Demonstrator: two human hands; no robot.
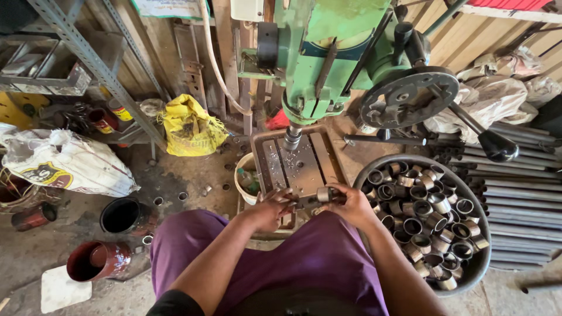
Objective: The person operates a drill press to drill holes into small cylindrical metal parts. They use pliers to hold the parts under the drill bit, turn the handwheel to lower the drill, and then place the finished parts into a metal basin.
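Right hand (351, 205): closed on metal ring (323, 194) | left hand (270, 209): closed on clamp tool (300, 202)

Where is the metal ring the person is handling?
In the head view, centre frame: the metal ring sits between both hands at the drill table's near edge, left of the ring-filled basin.

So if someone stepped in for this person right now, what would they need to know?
Left hand: gripping the handles of a clamping tool at the front of the drill table.
Right hand: on the metal ring held in that tool.
Drill bit: raised, behind the ring, not touching it.
Basin at the right: full of similar rings.
Drilled or not: cannot tell.
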